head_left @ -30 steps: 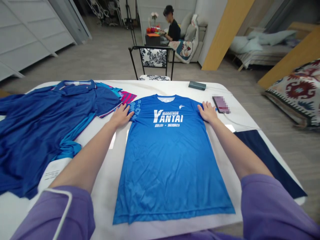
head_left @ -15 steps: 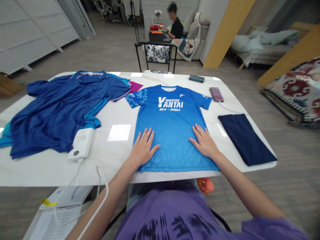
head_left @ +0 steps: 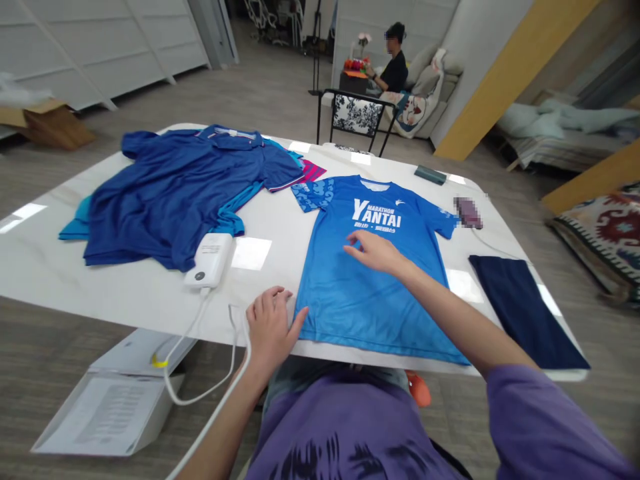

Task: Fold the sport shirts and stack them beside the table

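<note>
A blue T-shirt [head_left: 365, 300] with white "Marathon Yantai" lettering lies spread flat on the white table [head_left: 270, 220], its hem toward me. At its lower left edge rests my left hand [head_left: 270, 325], fingers slightly bent and the thumb apart, with the thumb over the shirt's corner. My right hand [head_left: 376, 252] is over the middle of the shirt, just below the lettering, pointing left. Its thumb and forefinger are apart and nothing shows in it; whether it touches the fabric I cannot tell.
Left lies a pile topped by a dark blue polo shirt [head_left: 180, 193]. A white power bank [head_left: 211, 259] with a cable [head_left: 245, 353] sits beside it. Folded navy cloth [head_left: 525, 307], a phone [head_left: 468, 212] and a dark case [head_left: 430, 175] lie right. A person [head_left: 394, 70] sits beyond a chair [head_left: 357, 115].
Both hands lay flat on the shirt before. My left hand has moved to the shirt's lower left edge; my right hand has shifted left and up across the shirt. The view has turned left.
</note>
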{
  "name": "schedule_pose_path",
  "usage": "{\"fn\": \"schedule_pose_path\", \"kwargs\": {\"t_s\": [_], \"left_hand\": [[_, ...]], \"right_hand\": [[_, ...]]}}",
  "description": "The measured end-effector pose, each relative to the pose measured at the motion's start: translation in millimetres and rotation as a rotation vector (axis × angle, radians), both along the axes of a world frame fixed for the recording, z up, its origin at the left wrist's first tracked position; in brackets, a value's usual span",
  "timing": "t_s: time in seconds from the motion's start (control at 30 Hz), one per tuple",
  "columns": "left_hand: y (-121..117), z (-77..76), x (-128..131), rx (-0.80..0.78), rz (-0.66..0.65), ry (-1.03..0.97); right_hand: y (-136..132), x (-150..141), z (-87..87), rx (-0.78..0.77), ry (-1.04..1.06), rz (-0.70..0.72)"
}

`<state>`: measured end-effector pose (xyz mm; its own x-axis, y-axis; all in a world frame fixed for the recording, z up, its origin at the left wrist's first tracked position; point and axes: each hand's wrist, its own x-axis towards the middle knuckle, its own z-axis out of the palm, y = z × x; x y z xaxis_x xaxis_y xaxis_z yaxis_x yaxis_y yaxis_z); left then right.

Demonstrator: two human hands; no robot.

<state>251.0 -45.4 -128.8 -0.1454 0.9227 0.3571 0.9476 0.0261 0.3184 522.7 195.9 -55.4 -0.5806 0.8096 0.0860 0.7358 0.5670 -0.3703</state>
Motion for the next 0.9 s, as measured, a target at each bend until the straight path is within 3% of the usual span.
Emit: {"fn": "schedule_pose_path", "kwargs": {"t_s": [0.1, 0.2, 0.3, 0.4, 0.53, 0.67, 0.77, 0.9], "left_hand": [[-0.4, 0.1, -4.0, -0.023, 0.020, -0.029], [-1.1, 1.7, -8.0, -0.069, -0.023, -0.068], [-2.3, 5.2, -13.7, -0.116, -0.075, -0.135], [-2.9, 8.5, -18.4, -0.175, -0.116, -0.196], [-2.8, 7.0, -18.8, -0.218, -0.174, -0.246], [-1.6, 3.7, -15.1, -0.137, -0.250, -0.331], [0.9, 10.2, -7.3, -0.010, -0.333, -0.427], [6.2, 30.1, 16.7, 0.191, -0.405, -0.532]], "right_hand": [[71.4, -93.0, 13.0, -0.034, 0.006, 0.010], [135.7, -172.5, 19.5, -0.014, 0.003, -0.087], [182.8, -229.4, 19.5, 0.019, -0.006, -0.192], [212.7, -263.1, 12.8, 0.009, -0.041, -0.255], [232.6, -281.6, 0.5, -0.026, -0.077, -0.274], [243.0, -278.9, -1.8, -0.007, -0.002, -0.280], [252.2, -258.8, 7.6, 0.028, 0.183, -0.319], [266.0, -202.6, 26.2, 0.048, 0.548, -0.326]]}}
